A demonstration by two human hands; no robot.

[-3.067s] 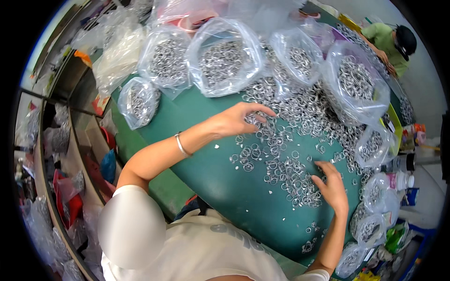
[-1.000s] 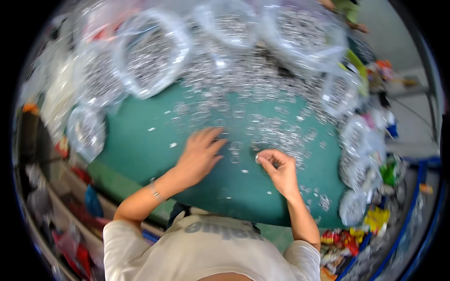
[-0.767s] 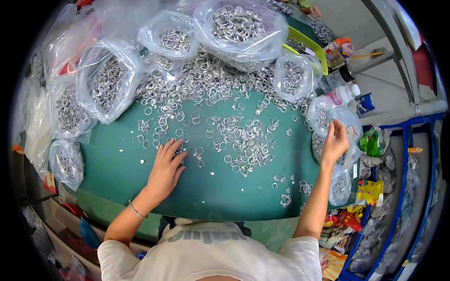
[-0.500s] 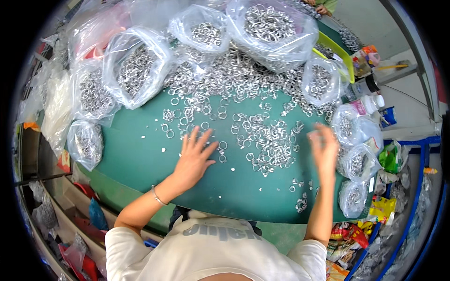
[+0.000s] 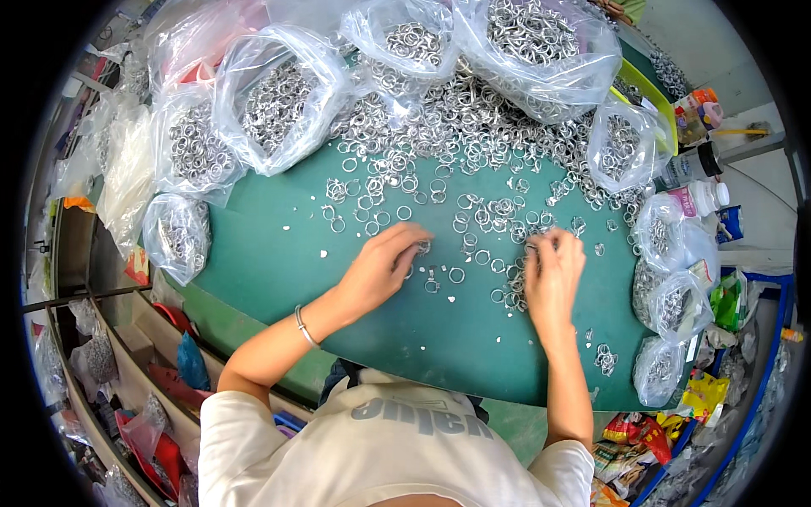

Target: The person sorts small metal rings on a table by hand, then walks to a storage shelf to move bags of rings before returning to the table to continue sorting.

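Many silver metal rings [image 5: 482,257] lie scattered in a loose cluster on the green tabletop [image 5: 279,270]. My left hand [image 5: 382,262], with a bangle on its wrist, is at the cluster's left side. Its fingers are bent together, and a ring [image 5: 424,247] shows at their tips. At the right side of the cluster, my right hand [image 5: 554,270] points its curled fingers down among the rings. Thumb and fingertips are drawn together there; what lies between them is hidden. Two or three rings [image 5: 432,280] lie just below my left fingertips.
A big heap of rings [image 5: 473,110] spreads along the far side. Clear plastic bags of rings [image 5: 279,101] line the far and left edges; smaller bags [image 5: 657,372] line the right. A yellow-green tray [image 5: 655,97] and a white bottle [image 5: 705,198] stand far right. Another person's hand shows at the top.
My left hand has moved right and its spread fingers have closed in. My right hand has come left from the table's right side onto the rings. The whole view has shifted slightly.
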